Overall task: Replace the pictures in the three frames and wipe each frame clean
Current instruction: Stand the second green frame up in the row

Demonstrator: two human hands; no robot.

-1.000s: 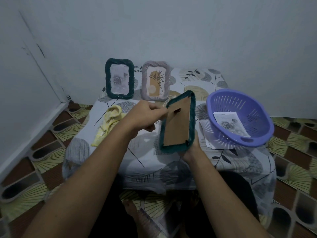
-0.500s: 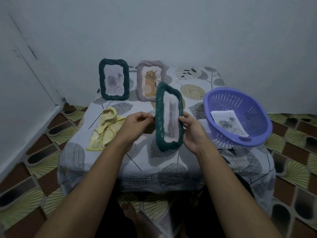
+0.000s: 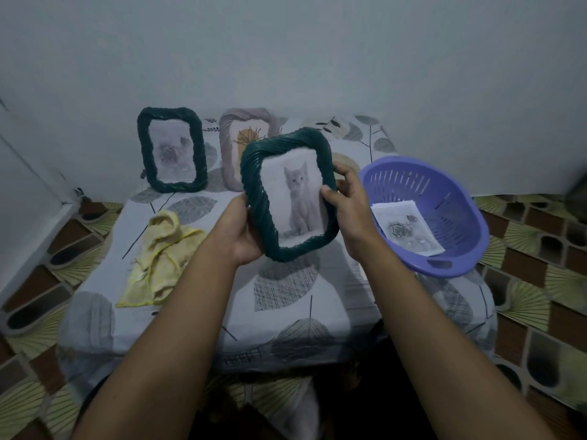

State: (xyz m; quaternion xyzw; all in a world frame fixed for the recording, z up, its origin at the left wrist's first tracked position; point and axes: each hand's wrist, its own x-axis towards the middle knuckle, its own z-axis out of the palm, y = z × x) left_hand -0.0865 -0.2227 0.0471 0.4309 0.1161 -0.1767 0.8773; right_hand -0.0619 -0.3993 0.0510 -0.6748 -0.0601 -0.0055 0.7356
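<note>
I hold a dark green woven frame (image 3: pixel 254 173) upright above the table, its front toward me, showing a grey kitten picture (image 3: pixel 297 198). My left hand (image 3: pixel 239 231) grips its left edge and my right hand (image 3: pixel 351 201) grips its right edge, thumb on the front. Behind, a second dark green frame (image 3: pixel 171 152) with a pale picture stands against the wall. Beside it stands a grey-lilac frame (image 3: pixel 230 144) with a plant drawing, partly hidden by the held frame. A yellow cloth (image 3: pixel 158 255) lies crumpled on the table at the left.
A purple plastic basket (image 3: pixel 444 192) sits at the table's right edge with a rose picture (image 3: pixel 406 228) inside. The small table (image 3: pixel 286 306) wears a leaf-print cover. Patterned floor tiles surround it, and walls close in behind and at the left.
The held frame turned from back-facing, through edge-on, to front-facing. My left hand shifted from the backing's clip to the frame's left edge, and my right hand now holds the right edge.
</note>
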